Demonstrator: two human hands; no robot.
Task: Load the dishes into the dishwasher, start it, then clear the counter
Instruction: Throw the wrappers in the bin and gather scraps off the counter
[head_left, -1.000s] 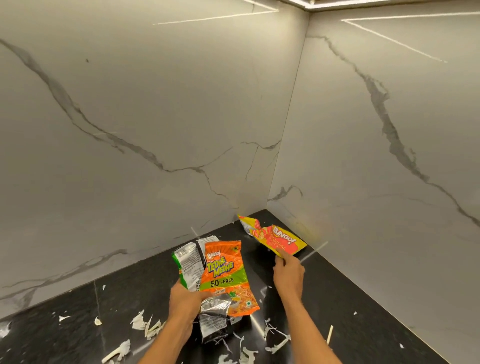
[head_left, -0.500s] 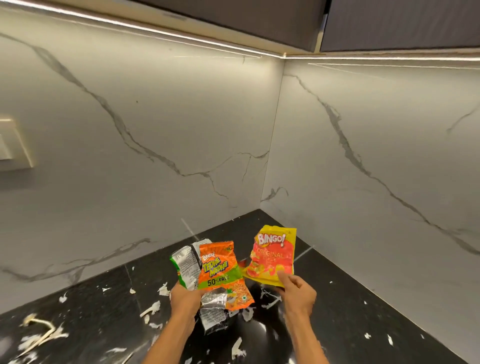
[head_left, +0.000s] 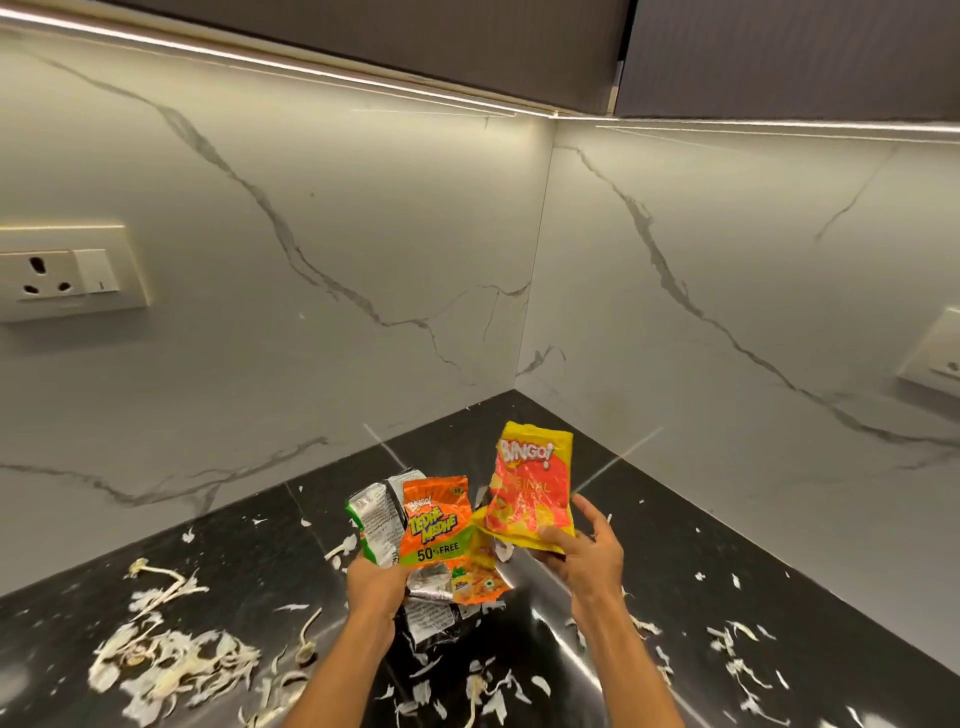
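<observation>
Pickup of yellow wrapper (head_left: 530, 493) complete: off back corner of surface (head_left: 701, 519), where lying a second ago; now upright in air just beside orange wrapper (head_left: 434, 525). Implication: counter-clearing stage, wrappers gathered, peel scraps (head_left: 171, 670) left scattered on surface. Right hand (head_left: 587, 558): fingers (head_left: 553, 535) curled, pinching yellow wrapper at lower edge. Left hand (head_left: 376, 577): closed round bunched orange wrapper and silver-green wrapper (head_left: 374, 519); fingertips hidden.

One yellow packet (head_left: 530, 488), one orange Tedhe Medhe packet (head_left: 436, 525), one green-edged silver packet (head_left: 374, 519), two wall sockets (head_left: 62, 273), countless pale scraps (head_left: 171, 670)
</observation>
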